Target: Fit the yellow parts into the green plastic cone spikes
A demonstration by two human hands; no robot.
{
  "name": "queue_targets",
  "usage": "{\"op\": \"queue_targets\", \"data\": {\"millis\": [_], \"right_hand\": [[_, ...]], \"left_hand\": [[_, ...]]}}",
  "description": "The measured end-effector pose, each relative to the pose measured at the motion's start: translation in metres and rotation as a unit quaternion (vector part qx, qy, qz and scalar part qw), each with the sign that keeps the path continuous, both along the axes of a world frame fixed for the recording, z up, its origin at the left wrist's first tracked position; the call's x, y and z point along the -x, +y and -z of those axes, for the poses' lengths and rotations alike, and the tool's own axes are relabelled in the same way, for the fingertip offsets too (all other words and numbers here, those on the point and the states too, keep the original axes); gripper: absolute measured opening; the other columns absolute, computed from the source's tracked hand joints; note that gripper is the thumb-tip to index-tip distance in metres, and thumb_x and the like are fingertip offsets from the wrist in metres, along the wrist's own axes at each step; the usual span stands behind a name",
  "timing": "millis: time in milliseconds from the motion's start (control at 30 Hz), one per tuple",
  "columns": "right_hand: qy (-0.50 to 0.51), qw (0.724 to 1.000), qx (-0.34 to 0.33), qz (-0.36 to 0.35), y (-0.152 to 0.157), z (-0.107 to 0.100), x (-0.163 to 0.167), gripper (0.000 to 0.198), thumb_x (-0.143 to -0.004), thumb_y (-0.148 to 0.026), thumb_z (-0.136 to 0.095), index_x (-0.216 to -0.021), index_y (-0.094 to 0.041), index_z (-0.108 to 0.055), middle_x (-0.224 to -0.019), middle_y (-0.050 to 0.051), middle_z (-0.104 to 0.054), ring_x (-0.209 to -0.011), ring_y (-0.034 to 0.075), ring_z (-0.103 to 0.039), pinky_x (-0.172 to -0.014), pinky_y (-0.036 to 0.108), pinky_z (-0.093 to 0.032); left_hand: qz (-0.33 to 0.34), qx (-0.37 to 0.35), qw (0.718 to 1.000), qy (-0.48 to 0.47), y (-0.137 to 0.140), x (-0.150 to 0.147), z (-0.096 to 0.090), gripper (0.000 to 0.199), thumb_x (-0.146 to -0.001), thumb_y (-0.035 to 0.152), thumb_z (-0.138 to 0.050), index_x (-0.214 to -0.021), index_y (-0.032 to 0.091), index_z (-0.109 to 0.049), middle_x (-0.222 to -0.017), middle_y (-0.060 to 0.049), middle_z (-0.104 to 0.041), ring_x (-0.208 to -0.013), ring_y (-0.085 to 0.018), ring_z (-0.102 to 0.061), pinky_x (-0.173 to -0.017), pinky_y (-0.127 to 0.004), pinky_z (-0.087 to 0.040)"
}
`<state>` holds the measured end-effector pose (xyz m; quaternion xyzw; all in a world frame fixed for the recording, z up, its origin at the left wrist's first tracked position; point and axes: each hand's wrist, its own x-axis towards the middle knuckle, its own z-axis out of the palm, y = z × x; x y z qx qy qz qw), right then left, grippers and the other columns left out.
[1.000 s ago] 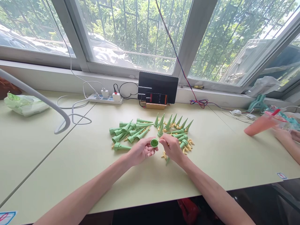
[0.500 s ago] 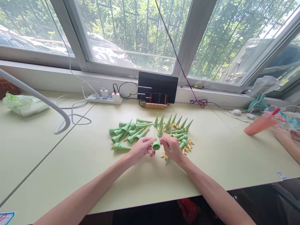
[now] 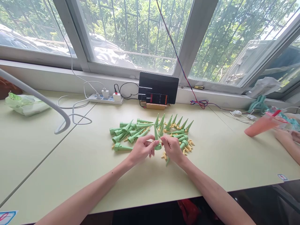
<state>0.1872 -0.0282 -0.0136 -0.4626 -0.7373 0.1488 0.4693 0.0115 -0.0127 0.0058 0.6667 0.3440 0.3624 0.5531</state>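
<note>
My left hand (image 3: 143,149) pinches a green plastic watering spike (image 3: 156,134) near its wide collar, with the pointed end up. Just right of the collar, my right hand (image 3: 172,147) is closed, thumb against curled fingers; whatever small thing it grips is hidden. Left of the hands lies a pile of green spikes (image 3: 120,137), mostly on their sides. Beyond and to the right, several spikes (image 3: 179,121) stand point up, while others (image 3: 179,136) lie flat. Small yellow plastic pieces (image 3: 188,146) are scattered beside my right hand, partly covered by it.
At the back a phone (image 3: 156,99) leans against a dark tablet (image 3: 159,82). A power strip (image 3: 105,99) with plugs and cables sits to the left. A white curved tube (image 3: 42,93) crosses the left foreground. On the right are a tilted red drink cup (image 3: 260,125) and another person's hands (image 3: 284,137).
The spike in my left hand has turned from its open collar facing me to point up. My right hand stays close beside it, still closed. The view has shifted slightly.
</note>
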Motion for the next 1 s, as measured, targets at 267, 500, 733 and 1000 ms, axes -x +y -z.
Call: {"op": "queue_targets", "data": {"millis": [267, 500, 733, 1000], "right_hand": [[0.013, 1.0, 0.011, 0.008, 0.001, 0.001, 0.0, 0.052, -0.103, -0.044, -0.036, -0.058, -0.019, -0.047, -0.054, -0.001, -0.049, -0.049, 0.011, -0.044, -0.051, 0.024, -0.035], [0.006, 1.0, 0.025, 0.012, 0.002, 0.001, 0.0, 0.053, -0.102, -0.044, -0.036, -0.057, -0.019, -0.045, -0.051, -0.002, -0.045, -0.047, 0.01, -0.04, -0.048, 0.025, -0.032], [-0.003, 0.999, 0.04, 0.018, 0.002, 0.001, 0.0, 0.05, -0.102, -0.042, -0.036, -0.058, -0.019, -0.043, -0.052, -0.002, -0.045, -0.048, 0.011, -0.039, -0.05, 0.025, -0.031], [-0.009, 0.998, 0.044, 0.033, 0.003, 0.002, 0.002, 0.05, -0.102, -0.041, -0.037, -0.057, -0.02, -0.034, -0.05, -0.004, -0.036, -0.047, 0.01, -0.031, -0.049, 0.027, -0.025]], "left_hand": [[-0.026, -0.104, 0.994, -0.003, -0.001, 0.0, 0.005, 0.027, -0.083, 0.044, -0.068, -0.084, 0.017, -0.071, -0.095, -0.007, -0.063, -0.053, -0.009, -0.06, -0.046, -0.023, -0.051], [-0.029, -0.159, 0.986, 0.039, 0.001, 0.001, 0.006, 0.024, -0.086, 0.041, -0.065, -0.095, 0.021, -0.075, -0.097, -0.007, -0.063, -0.062, -0.011, -0.058, -0.052, -0.024, -0.054], [-0.043, -0.249, 0.964, 0.086, 0.004, 0.002, 0.011, 0.018, -0.087, 0.037, -0.065, -0.094, 0.022, -0.074, -0.103, -0.008, -0.064, -0.067, -0.012, -0.058, -0.064, -0.026, -0.055], [-0.042, -0.366, 0.919, 0.141, 0.005, 0.005, 0.013, 0.019, -0.094, 0.027, -0.055, -0.105, 0.023, -0.07, -0.109, -0.009, -0.062, -0.071, -0.013, -0.062, -0.063, -0.026, -0.05]]}}
